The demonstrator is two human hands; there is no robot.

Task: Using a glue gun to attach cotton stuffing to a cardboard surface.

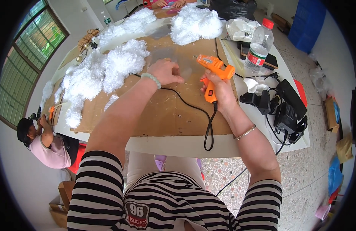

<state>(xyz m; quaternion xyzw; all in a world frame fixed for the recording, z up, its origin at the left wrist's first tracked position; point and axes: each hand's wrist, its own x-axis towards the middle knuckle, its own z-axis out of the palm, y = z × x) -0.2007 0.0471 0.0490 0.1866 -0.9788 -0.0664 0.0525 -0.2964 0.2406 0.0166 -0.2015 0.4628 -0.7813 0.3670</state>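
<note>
My right hand point(219, 86) is wrapped round an orange hot glue gun point(213, 69), whose nozzle points up and to the left, above the cardboard. A black cord loops down from its handle. My left hand point(166, 72) rests on the cardboard sheet point(178, 115), fingers curled down at a thin clear plastic sheet point(169, 54). The fingertips are partly hidden, but they seem to grip or press its edge. Just left of that hand lies a fluffy white heap of fibre point(124, 63); another white heap point(195, 24) is farther back.
On the right stand a clear bottle with a red cap point(258, 48), a white packet point(241, 29), and a cluster of black plugs and adapters point(287, 111). A black cord point(185, 102) crosses the cardboard. One co-worker point(51, 142) sits at left; another person's hands point(168, 4) show at the far end.
</note>
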